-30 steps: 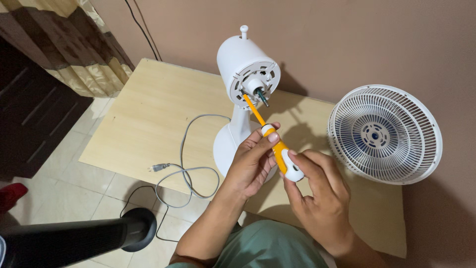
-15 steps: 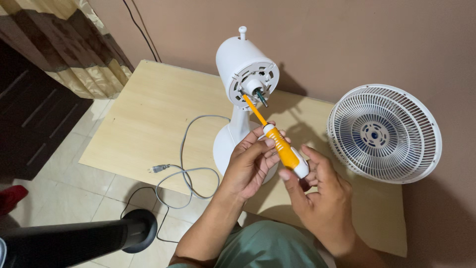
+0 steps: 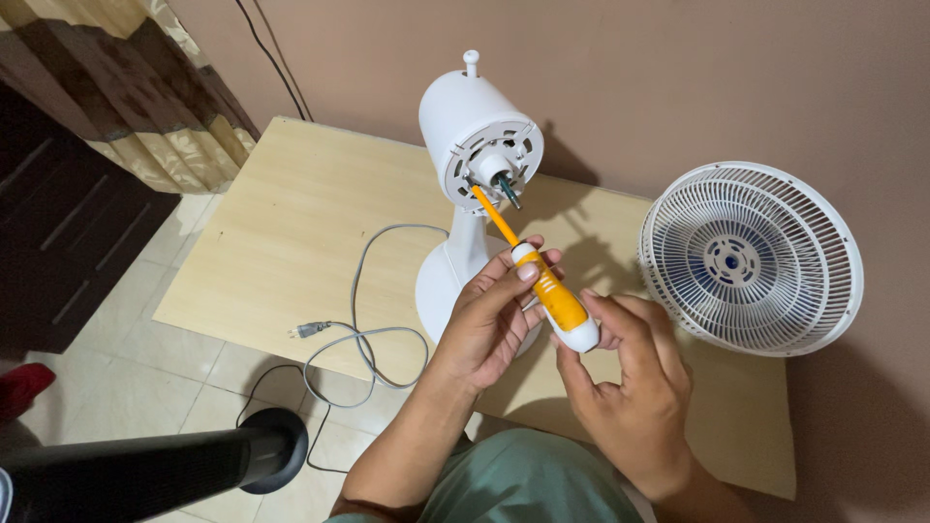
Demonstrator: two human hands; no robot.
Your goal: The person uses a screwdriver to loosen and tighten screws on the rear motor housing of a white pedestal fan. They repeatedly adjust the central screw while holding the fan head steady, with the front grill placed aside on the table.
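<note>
Head view, both hands at work on a white fan motor unit [image 3: 480, 145] standing upright on its round base on a pale wooden board [image 3: 271, 232] laid on the tiled floor.

Screwdriver [image 3: 547, 291], orange shaft and orange-and-white handle, runs diagonally from the hands up to the motor face. Its tip rests at the left side of the hub, just beside the dark metal spindle [image 3: 508, 190].

Left hand [image 3: 489, 320]: fingers grasping the upper part of the handle, thumb and fingertips wrapped round it where the shaft begins.

Right hand [image 3: 625, 387]: fingers closed round the white butt end of the handle, thumb along its side. The two hands are close together, nearly touching.

Fan guard [image 3: 751, 257], white with a blue centre, lies tilted on the right part of the board against the wall, well apart from the motor face.

Grey power cord [image 3: 363, 329] loops across the board from the base to the floor; its plug lies near the front edge. A black cylinder [image 3: 145, 475] lies at lower left.
</note>
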